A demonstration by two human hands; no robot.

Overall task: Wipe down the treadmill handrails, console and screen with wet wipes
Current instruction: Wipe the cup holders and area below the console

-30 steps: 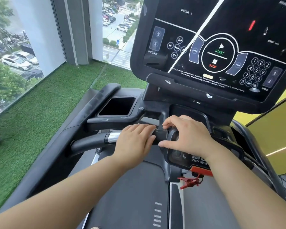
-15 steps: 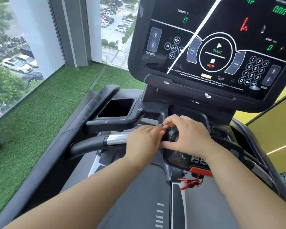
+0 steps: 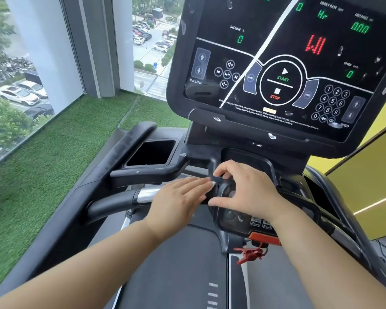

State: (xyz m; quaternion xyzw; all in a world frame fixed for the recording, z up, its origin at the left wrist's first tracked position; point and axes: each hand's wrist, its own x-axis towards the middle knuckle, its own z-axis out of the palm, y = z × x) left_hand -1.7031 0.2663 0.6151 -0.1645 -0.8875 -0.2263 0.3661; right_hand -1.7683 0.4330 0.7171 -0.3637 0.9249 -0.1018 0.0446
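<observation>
Head view, the only one. Left hand (image 3: 181, 197) lies flat on the front handrail (image 3: 112, 202), fingers straight and pressed together. Its tips touch the centre pod (image 3: 232, 217), and the palm covers the inner end of the chrome sensor (image 3: 144, 195). Right hand (image 3: 247, 190) arches over the pod's top left corner, thumb below and forefinger above, gripping where rail meets pod. No wet wipe visible; whether one sits under a palm, cannot tell.

Key geometry: the handrail's long axis runs left-right across the frame, from the pod out to the bend at left. The uncovered stretch lies left of the left hand, so that hand is nearer to it. My read is that a stroke would go outward along the axis. Console (image 3: 243, 128) and screen (image 3: 288, 63) sit above and ahead of both hands, well apart from them; the right hand is nearer.

Versus earlier frames: a second ago the screen was mostly dark with one red mark. Now green readouts are lit and a red "WI" shows. Left fingers were curled against the right hand half a second ago and are flat now. Right hand sits at the same spot on the pod.
</observation>
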